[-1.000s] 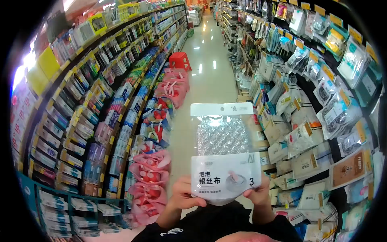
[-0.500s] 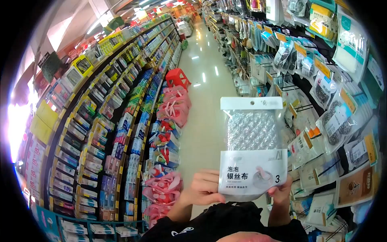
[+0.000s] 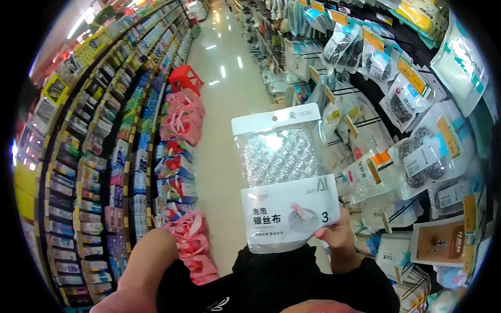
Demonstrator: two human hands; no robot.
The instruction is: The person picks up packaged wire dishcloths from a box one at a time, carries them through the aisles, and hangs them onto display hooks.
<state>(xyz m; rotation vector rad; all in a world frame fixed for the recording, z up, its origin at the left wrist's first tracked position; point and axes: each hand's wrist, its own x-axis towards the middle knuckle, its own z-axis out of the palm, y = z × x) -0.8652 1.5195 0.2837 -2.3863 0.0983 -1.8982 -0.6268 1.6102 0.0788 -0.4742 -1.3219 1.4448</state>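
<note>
A clear and white package (image 3: pixel 287 177) of silvery mesh cloths, with a white header and a label showing the number 3, tilts slightly in front of my chest. My right hand (image 3: pixel 335 235) grips its lower right corner, thumb on the front and the other fingers behind it. Of my left arm only a bent, bare part (image 3: pixel 143 261) shows at the lower left, away from the package; the hand itself is beyond the bottom edge.
Shelves of boxed goods (image 3: pixel 99 172) line the left side. Pink bags (image 3: pixel 190 235) and a red stool (image 3: pixel 185 79) stand along their foot. Hanging packets of scourers (image 3: pixel 422 161) fill the right side, close to my right hand. A shiny floor (image 3: pixel 222 104) runs between.
My left hand has let go of the package and moved down out of view, its arm now bent at the left. The package has shifted left and tilted in my right hand; the view has turned right.
</note>
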